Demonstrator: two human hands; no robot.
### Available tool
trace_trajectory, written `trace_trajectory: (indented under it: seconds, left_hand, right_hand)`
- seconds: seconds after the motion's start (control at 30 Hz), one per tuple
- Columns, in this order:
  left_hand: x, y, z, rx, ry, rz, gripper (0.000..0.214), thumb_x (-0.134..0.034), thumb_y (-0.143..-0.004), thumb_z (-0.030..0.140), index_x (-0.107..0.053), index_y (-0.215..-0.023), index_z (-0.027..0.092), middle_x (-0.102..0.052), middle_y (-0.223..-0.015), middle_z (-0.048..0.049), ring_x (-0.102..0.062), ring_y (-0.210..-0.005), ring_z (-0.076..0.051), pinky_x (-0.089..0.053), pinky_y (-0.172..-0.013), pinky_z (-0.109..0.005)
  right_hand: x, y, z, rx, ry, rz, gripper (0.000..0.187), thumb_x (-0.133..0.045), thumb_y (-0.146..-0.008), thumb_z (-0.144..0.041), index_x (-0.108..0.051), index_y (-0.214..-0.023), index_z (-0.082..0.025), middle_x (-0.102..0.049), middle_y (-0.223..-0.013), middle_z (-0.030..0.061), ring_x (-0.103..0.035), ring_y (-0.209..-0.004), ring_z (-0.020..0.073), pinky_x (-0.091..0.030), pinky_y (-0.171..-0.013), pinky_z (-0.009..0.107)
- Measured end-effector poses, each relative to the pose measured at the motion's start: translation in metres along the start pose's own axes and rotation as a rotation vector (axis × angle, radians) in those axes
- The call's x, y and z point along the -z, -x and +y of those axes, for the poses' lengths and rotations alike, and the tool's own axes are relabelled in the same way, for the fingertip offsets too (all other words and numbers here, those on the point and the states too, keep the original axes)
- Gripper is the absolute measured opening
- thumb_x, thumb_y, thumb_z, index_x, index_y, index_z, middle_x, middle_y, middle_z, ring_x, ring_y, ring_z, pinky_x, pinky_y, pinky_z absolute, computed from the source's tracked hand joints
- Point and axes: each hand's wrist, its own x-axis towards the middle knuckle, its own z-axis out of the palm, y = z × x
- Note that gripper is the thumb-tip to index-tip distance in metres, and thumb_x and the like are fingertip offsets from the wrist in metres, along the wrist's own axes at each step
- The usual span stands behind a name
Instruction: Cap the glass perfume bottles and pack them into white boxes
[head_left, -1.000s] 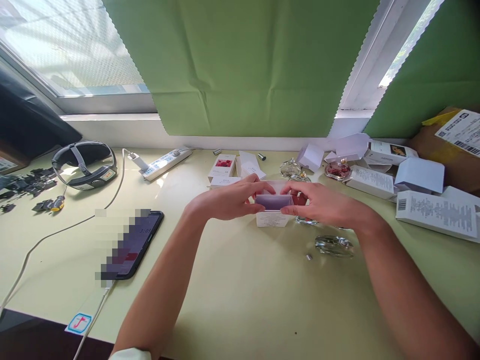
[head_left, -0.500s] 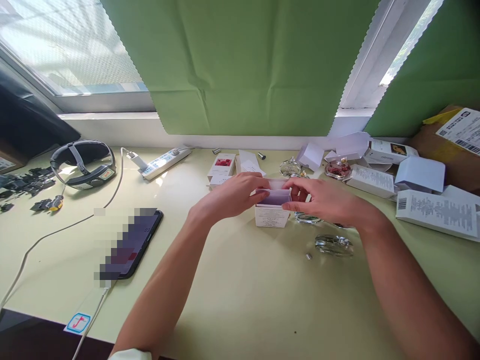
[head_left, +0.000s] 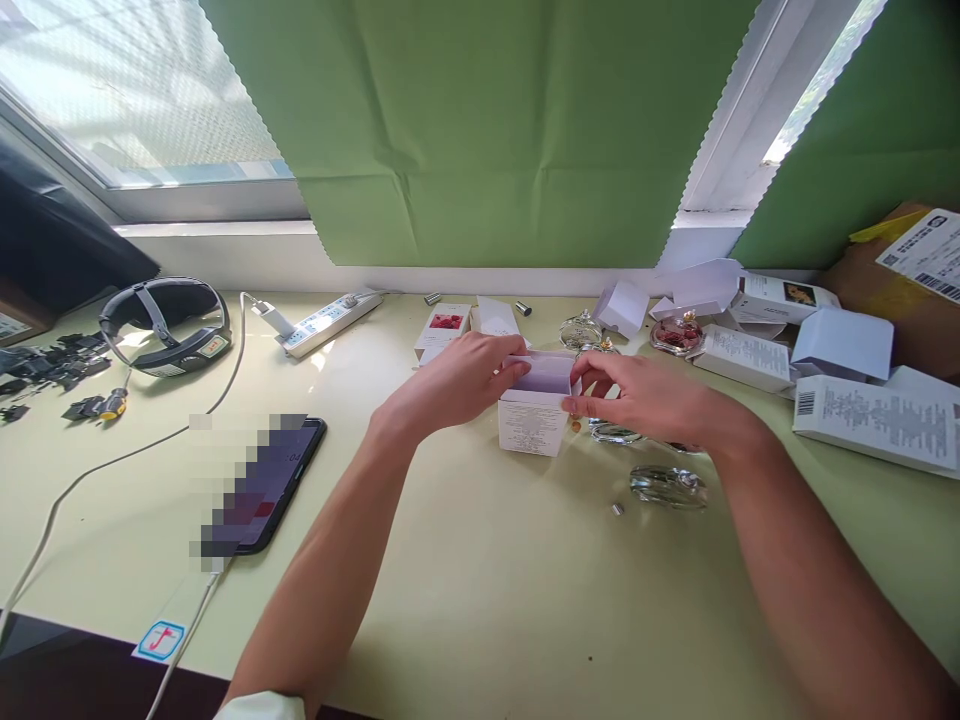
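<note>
A small white carton (head_left: 531,425) with a lilac inside stands on the table in front of me, its top open. My left hand (head_left: 480,375) grips its left side, thumb and fingers at the rim. At the right rim, my right hand (head_left: 626,388) pinches the wall between thumb and fingers. Close by the right hand lie clear glass bottles, one glass bottle (head_left: 667,487) on its side nearer to me and another partly hidden under the palm. A small silver cap (head_left: 617,509) sits beside the nearer bottle.
Behind the hands are a white box with a red picture (head_left: 444,322), a round glass bottle (head_left: 580,330) and a pink bottle (head_left: 676,335). White cartons (head_left: 874,425) crowd the right. A phone (head_left: 277,485), power strip (head_left: 330,325), cable and grey headband (head_left: 169,330) occupy the left.
The carton has shifted slightly left and turned a little, and its front rim looks straighter. Both hands have stayed on it, the left moving slightly left with it.
</note>
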Motion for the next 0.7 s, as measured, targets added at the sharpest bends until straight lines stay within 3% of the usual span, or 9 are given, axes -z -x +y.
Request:
trace_trajectory:
  seconds: [0.27,0.47,0.7]
  left_hand:
    - [-0.0020,0.0003,-0.0011,0.015,-0.014,-0.030,0.025,-0.037,-0.101,0.035,-0.051,-0.086,0.021,-0.060,-0.076,-0.0015,-0.053,-0.071,-0.017,-0.032,-0.062,-0.029]
    - [0.0034,0.0034,-0.0057,-0.028,0.116,-0.173,0.024,-0.041,-0.101,0.039,-0.058,-0.105,0.022,-0.067,-0.102,-0.0045,-0.062,-0.091,-0.019,-0.040,-0.069,-0.028]
    - [0.0038,0.0042,-0.0070,-0.017,0.149,-0.233,0.028,-0.042,-0.100,0.045,-0.059,-0.112,0.025,-0.067,-0.107,-0.0029,-0.060,-0.092,-0.017,-0.040,-0.071,-0.027]
  right_hand:
    - [-0.0004,-0.0014,0.0011,0.087,0.036,0.066,0.034,-0.059,-0.088,-0.052,-0.059,-0.110,-0.026,-0.074,-0.095,0.0014,-0.066,-0.078,0.0181,-0.046,-0.064,0.030]
    - [-0.0009,-0.0016,0.0021,0.131,0.108,0.094,0.030,-0.057,-0.091,-0.048,-0.061,-0.111,-0.026,-0.073,-0.091,0.0011,-0.065,-0.075,0.0176,-0.045,-0.064,0.030]
    - [0.0018,0.0018,0.0016,0.132,0.105,0.036,0.026,-0.055,-0.092,-0.046,-0.062,-0.108,-0.026,-0.072,-0.094,0.0013,-0.064,-0.076,0.0172,-0.045,-0.063,0.029]
